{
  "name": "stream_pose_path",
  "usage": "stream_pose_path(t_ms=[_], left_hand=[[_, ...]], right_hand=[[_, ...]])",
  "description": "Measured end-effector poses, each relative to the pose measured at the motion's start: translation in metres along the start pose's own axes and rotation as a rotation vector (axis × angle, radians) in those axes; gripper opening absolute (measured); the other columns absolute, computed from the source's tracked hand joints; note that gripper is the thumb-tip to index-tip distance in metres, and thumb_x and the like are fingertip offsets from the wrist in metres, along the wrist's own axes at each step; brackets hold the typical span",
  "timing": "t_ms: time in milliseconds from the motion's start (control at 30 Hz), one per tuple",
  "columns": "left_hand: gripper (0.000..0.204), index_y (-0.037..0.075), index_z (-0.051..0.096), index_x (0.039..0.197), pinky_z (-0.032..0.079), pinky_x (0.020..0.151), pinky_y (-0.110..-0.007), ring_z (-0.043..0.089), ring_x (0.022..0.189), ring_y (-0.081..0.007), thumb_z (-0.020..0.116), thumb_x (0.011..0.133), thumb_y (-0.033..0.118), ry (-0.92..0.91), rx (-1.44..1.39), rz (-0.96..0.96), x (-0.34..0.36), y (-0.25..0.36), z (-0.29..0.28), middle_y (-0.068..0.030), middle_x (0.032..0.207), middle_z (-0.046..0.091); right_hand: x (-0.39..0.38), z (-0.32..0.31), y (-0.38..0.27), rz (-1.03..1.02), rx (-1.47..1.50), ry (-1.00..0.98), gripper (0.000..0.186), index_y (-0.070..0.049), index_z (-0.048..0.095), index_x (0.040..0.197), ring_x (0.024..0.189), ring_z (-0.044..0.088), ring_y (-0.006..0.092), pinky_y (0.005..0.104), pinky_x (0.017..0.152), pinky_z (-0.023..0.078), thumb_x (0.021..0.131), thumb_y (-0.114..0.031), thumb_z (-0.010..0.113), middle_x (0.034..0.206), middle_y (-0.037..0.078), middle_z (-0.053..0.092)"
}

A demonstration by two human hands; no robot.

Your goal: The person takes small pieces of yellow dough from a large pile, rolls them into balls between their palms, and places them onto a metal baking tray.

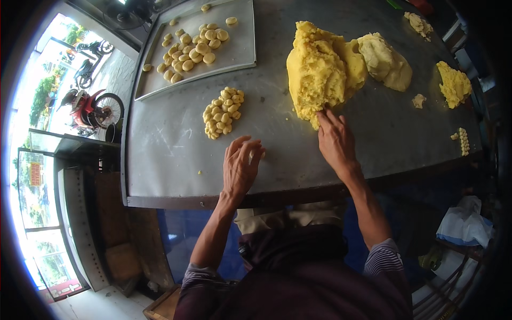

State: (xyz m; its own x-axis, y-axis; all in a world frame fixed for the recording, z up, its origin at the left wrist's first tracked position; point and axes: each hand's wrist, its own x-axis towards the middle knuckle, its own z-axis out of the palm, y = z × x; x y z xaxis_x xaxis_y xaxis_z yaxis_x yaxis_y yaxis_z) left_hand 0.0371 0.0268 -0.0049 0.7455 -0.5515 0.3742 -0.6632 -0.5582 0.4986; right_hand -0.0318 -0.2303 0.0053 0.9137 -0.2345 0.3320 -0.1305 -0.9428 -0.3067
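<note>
A large crumbly yellow mass [320, 72], like filling or soft dough, stands on the metal table. My right hand [337, 141] reaches its near lower end, fingertips pinching at the crumbly edge. Beside it on the right leans a paler, smoother lump of dough [385, 61]. My left hand [241, 166] hovers over the table's near part, its fingers curled; a small pale bit shows at its edge, too hidden to name. Just beyond that hand lies a heap of small pale dough balls [223, 113].
A shallow metal tray [246, 45] with several round flattened dough pieces lies at the far left. On the right are a smaller yellow lump [454, 85], dough scraps [419, 101] and a short row of small pieces [463, 142]. The table's near edge [176, 202] runs before my body.
</note>
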Motion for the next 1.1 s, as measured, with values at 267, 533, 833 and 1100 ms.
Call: stream_pose_path(t_ms=[267, 533, 833, 1100], left_hand=[[0.021, 0.005, 0.057, 0.095, 0.045, 0.088, -0.045, 0.064, 0.096, -0.0341, 0.051, 0.104, 0.023, -0.064, -0.031, -0.299, 0.050, 0.003, -0.019, -0.0146, 0.100, 0.069], [0.030, 0.005, 0.063, 0.120, 0.035, 0.098, -0.046, 0.054, 0.112, -0.0306, 0.049, 0.104, 0.026, -0.034, 0.128, -0.152, 0.046, -0.019, 0.007, -0.0125, 0.109, 0.063], [0.040, 0.008, 0.064, 0.131, 0.055, 0.085, -0.040, 0.063, 0.112, -0.0269, 0.069, 0.091, 0.004, 0.545, -0.019, -0.127, 0.060, -0.028, -0.066, -0.0122, 0.129, 0.064], [0.026, 0.013, 0.074, 0.112, 0.039, 0.099, -0.046, 0.052, 0.119, -0.0271, 0.063, 0.095, 0.029, 0.095, 0.428, -0.230, 0.087, -0.104, -0.022, -0.0045, 0.118, 0.066]], right_hand=[[0.003, -0.006, -0.005, -0.005, 0.032, -0.114, 0.027, -0.001, 0.068, 0.115, 0.102, 0.065, 0.0339, 0.0419, 0.092, 0.053, 0.088, -0.001, 0.063, 0.114, 0.017, 0.069], [-0.046, 0.003, -0.004, -0.078, 0.037, 0.100, 0.036, -0.001, 0.063, 0.128, 0.107, 0.065, 0.0365, 0.0414, 0.098, 0.053, 0.092, 0.003, 0.061, 0.130, 0.016, 0.065], [-0.025, -0.028, 0.000, 0.221, 0.293, -0.106, 0.057, -0.006, 0.051, 0.142, 0.116, 0.063, 0.0371, 0.0427, 0.095, 0.055, 0.088, -0.003, 0.071, 0.133, 0.018, 0.062], [-0.031, -0.012, 0.008, -0.013, 0.218, -0.109, 0.070, -0.006, 0.041, 0.150, 0.114, 0.059, 0.0400, 0.0458, 0.099, 0.049, 0.087, -0.004, 0.069, 0.137, 0.020, 0.054]])
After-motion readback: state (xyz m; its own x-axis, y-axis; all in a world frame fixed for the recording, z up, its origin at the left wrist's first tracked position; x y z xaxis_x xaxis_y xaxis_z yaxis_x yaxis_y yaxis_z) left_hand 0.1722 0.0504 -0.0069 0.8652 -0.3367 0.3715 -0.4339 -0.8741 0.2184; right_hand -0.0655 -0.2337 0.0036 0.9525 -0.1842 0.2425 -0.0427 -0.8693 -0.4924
